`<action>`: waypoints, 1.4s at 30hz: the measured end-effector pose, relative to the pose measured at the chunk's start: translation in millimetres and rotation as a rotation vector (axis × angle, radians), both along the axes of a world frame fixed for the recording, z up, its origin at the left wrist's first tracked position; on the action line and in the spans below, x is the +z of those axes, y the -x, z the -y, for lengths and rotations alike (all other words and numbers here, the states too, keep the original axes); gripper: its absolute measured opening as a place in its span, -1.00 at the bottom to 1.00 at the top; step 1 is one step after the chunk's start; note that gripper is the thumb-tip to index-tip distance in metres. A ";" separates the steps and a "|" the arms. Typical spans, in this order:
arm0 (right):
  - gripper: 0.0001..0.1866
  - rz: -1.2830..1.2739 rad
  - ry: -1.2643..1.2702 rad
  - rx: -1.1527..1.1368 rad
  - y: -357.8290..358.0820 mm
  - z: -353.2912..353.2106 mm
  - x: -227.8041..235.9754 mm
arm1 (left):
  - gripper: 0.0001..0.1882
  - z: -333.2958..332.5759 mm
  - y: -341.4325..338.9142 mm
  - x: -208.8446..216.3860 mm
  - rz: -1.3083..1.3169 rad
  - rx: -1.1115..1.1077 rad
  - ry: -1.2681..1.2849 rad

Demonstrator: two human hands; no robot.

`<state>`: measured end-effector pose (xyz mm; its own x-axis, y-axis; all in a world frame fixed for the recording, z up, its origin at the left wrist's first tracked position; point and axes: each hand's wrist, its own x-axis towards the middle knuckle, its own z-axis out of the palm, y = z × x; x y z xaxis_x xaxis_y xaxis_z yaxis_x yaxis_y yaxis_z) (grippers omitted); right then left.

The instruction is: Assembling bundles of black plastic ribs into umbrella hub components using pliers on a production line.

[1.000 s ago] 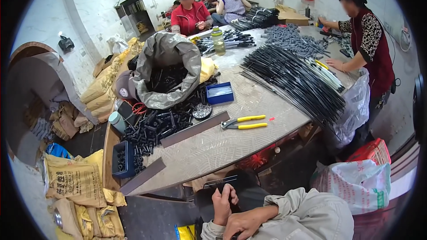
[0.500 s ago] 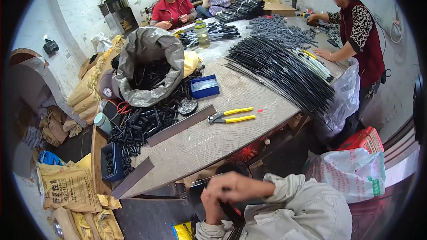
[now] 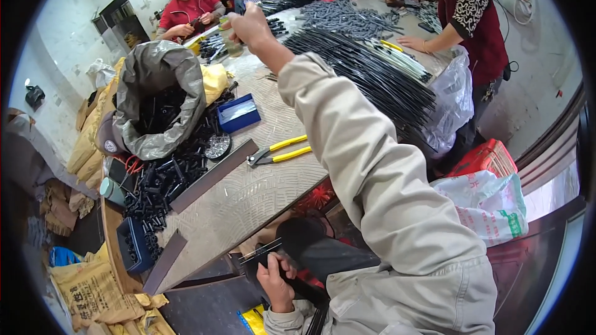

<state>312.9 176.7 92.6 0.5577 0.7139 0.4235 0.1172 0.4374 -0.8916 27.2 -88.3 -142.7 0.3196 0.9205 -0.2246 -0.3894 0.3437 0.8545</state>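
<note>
My right arm stretches across the table. My right hand is over the far side, fingers curled, partly covering a yellow-green bottle; whether it grips the bottle or something else is hidden. Behind it lie black and white rods. Low in front of me, my left hand is closed around thin dark rods, whose ends stick out past the fingers. More black rods rest below it, by my sleeve. Yellow-handled cutters lie on the table.
A grey sack of black parts stands at the left, with loose black fittings before it. Nearby are blue boxes and flat metal bars. A long bundle of black rods lies right of my arm. Other people work around the table.
My right hand has left my left hand and moved far forward over the table. The left hand stays low with the rods. The view has shifted, so the table appears further left.
</note>
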 end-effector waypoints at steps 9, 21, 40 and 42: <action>-0.78 0.985 -0.078 1.707 133.6 186.0 -70.3 | -0.80 0.5 12.1 -8.3 0.065 0.056 0.079; -0.71 0.322 0.773 1.119 106.5 301.4 -259.9 | -0.77 -4.3 8.7 -1.8 0.051 0.013 0.057; -0.75 1.110 0.256 0.427 139.2 329.5 -371.5 | -0.75 -0.8 7.8 1.1 0.006 0.020 0.060; -0.79 1.086 0.236 0.385 138.0 326.8 -373.5 | -0.76 -2.4 5.8 -1.1 0.037 0.015 0.049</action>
<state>174.9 -150.1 -280.9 -0.2841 0.8808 0.3788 0.7617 0.4473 -0.4688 21.3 -85.9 -143.8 0.3152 0.9133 -0.2581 -0.4256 0.3791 0.8217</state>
